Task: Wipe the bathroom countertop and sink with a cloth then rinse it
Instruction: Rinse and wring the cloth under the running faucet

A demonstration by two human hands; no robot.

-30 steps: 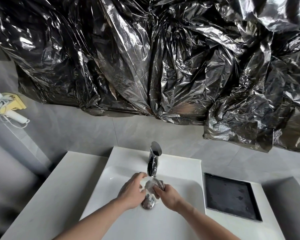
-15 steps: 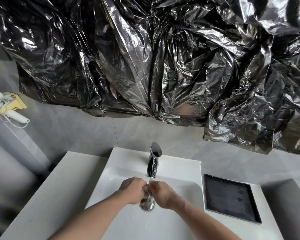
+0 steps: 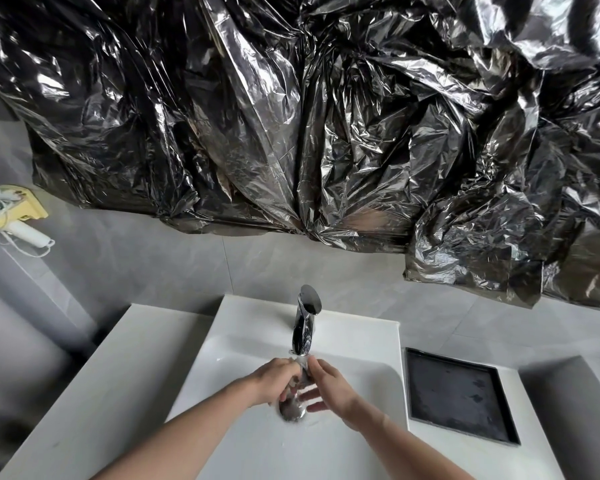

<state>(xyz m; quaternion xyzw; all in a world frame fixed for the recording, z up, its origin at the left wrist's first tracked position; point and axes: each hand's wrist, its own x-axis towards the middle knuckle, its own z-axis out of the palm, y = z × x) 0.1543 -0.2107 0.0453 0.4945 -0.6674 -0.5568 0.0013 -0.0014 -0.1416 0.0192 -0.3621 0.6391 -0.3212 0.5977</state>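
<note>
Rinsing is underway: we are pinching the cloth (image 3: 301, 362) between left hand (image 3: 273, 380) and right hand (image 3: 329, 386) fingertips, under the faucet (image 3: 305, 323); wringing remains.

Setting, as I read it from the head camera: a bathroom, most likely in a home. Evidence I can list:

- White basin (image 3: 343, 441) moulded into a white countertop (image 3: 94, 393), with a chrome drain (image 3: 291, 410) at its bottom.
- Chrome faucet (image 3: 305, 320) standing at the back of the basin.
- Grey tiled wall (image 3: 174, 268) behind, grout lines visible.
- Black square tray (image 3: 461, 400) recessed in the counter to the right of the basin.
- White hairdryer (image 3: 25, 233) with a coiled cord in a yellow wall holder (image 3: 28, 206), far left.
- Crumpled black plastic sheeting (image 3: 309, 116) covering the wall above the basin.
</note>
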